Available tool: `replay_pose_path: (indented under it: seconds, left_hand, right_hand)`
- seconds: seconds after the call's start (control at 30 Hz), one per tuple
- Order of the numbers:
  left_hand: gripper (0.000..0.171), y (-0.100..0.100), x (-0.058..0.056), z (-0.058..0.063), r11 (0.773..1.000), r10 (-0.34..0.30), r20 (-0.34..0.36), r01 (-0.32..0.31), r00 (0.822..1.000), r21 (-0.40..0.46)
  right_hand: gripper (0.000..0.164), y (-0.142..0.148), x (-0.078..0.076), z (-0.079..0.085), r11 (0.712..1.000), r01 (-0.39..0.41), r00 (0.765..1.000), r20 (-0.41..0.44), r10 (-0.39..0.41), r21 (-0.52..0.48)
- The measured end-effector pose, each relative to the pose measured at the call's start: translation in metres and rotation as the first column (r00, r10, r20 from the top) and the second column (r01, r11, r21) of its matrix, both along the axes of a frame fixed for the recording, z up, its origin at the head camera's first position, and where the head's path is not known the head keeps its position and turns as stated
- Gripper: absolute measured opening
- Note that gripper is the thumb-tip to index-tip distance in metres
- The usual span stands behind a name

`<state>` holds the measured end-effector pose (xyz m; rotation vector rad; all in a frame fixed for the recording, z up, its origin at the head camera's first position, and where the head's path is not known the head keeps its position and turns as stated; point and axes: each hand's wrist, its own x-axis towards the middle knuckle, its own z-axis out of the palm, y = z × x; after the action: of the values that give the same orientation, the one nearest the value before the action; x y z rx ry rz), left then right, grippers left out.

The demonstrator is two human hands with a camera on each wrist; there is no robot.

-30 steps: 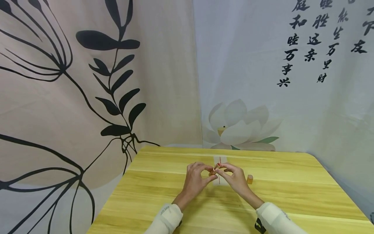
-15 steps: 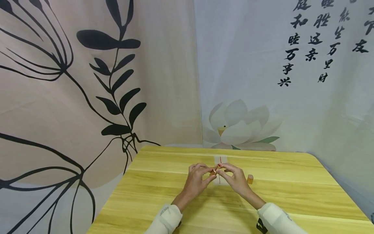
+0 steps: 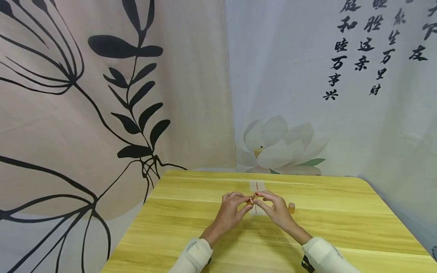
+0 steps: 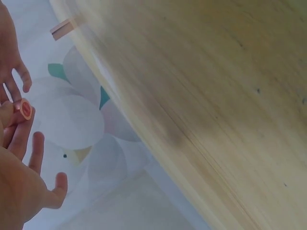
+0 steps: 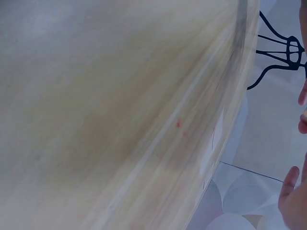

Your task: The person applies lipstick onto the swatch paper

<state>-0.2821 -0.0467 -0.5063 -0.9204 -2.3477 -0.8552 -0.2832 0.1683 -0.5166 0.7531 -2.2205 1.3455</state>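
Over the middle of the table, both hands hold a small wooden seal stamp [image 3: 250,200] between their fingertips. Its round end face shows red in the left wrist view, where the stamp [image 4: 26,109] sits among the fingers. My left hand [image 3: 229,212] grips its lower left part with thumb and fingers. From the other side, my right hand [image 3: 274,208] pinches at its upper end; a fingertip there looks red. Behind the hands lies a white paper strip [image 3: 257,185] with a red line. To the right of my right hand stands a short brown wooden cylinder [image 3: 291,207].
The light wooden table [image 3: 341,220] spreads out around the hands, its far edge close to a printed curtain [image 3: 198,94]. A small red spot [image 5: 178,124] marks the tabletop in the right wrist view.
The left fingers have shifted slightly right, closer to the right fingertips, and the stamp has tilted a little between them. The paper strip and the wooden cylinder stay in place.
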Motion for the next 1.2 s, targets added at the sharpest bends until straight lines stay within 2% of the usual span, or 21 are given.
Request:
replay_pose_path:
  seconds: [0.23, 0.37, 0.47, 0.6, 0.77, 0.9, 1.1, 1.2]
  left_hand:
    - [0.029, -0.002, 0.000, 0.000, 1.000, 0.027, 0.000, -0.027, 1.000, -0.010]
    - [0.029, -0.004, -0.001, -0.001, 0.998, 0.054, 0.021, -0.054, 0.998, 0.011]
    - [0.028, -0.006, -0.001, -0.002, 0.998, 0.055, 0.049, -0.056, 0.997, 0.026]
    - [0.028, -0.007, 0.000, -0.003, 0.998, 0.044, 0.059, -0.046, 0.997, 0.035]
    - [0.028, -0.008, 0.001, -0.004, 0.998, 0.040, 0.063, -0.043, 0.997, 0.047]
    - [0.028, -0.009, 0.002, -0.005, 0.997, 0.042, 0.066, -0.046, 0.997, 0.056]
    - [0.029, -0.009, 0.002, -0.005, 0.998, 0.029, 0.076, -0.034, 0.997, 0.061]
    - [0.029, -0.009, 0.002, -0.006, 0.998, 0.026, 0.082, -0.031, 0.996, 0.056]
  right_hand:
    - [0.037, 0.010, 0.000, 0.005, 0.995, 0.036, 0.999, -0.044, -0.033, 0.088]
    - [0.045, 0.033, -0.006, 0.005, 0.980, 0.110, 0.993, -0.061, -0.101, 0.163]
    - [0.046, 0.058, -0.011, 0.001, 0.966, 0.140, 0.990, -0.005, -0.142, 0.217]
    - [0.049, 0.092, -0.012, -0.005, 0.957, 0.124, 0.983, 0.099, -0.155, 0.262]
    - [0.050, 0.118, -0.009, -0.015, 0.932, 0.162, 0.971, 0.116, -0.209, 0.325]
    - [0.050, 0.126, -0.008, -0.021, 0.917, 0.165, 0.962, 0.145, -0.230, 0.363]
    - [0.047, 0.125, -0.007, -0.024, 0.927, 0.140, 0.951, 0.212, -0.223, 0.348]
    - [0.044, 0.124, -0.007, -0.025, 0.924, 0.145, 0.952, 0.203, -0.227, 0.353]
